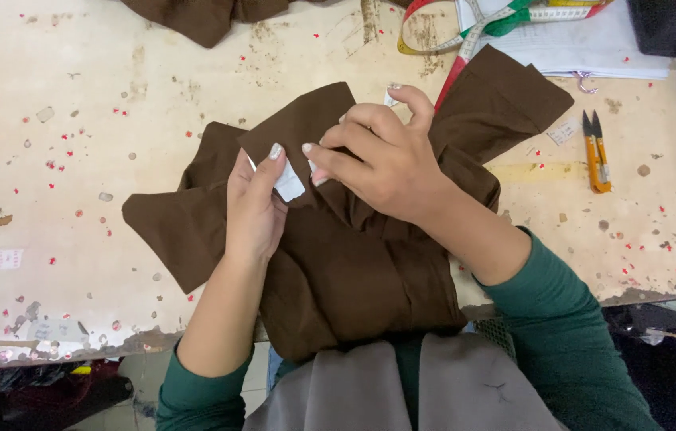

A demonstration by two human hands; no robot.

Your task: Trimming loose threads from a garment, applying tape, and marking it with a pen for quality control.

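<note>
Brown fabric pieces [354,263] lie in a stack before us on the worn, spotted work table [74,160], with the near end hanging a little over the table edge toward our body. Our left hand [252,209] rests on the left part of the stack, and its thumb and fingers are pressed together on a small white label [289,184], pinching it against the cloth. Our right hand [382,156] lies on top of the stack, just beside the left one. Its fingers are curled and close on a fold of the brown fabric, with the index fingertip touching the same label from the right side; how firmly it holds the fold we cannot tell. Both our sleeves are dark green.

Behind the right hand a folded flap of the same brown cloth points up and to the right. Near it, on the right part of the table, we see small orange thread snips [597,156] lying apart from the stack. At the far edge a coloured measuring tape [473,28] is curled over some white paper sheets [593,48]. Another brown cloth piece [210,14] lies at the top edge of the table, well apart from our hands. Small red specks are spread over the table surface.
</note>
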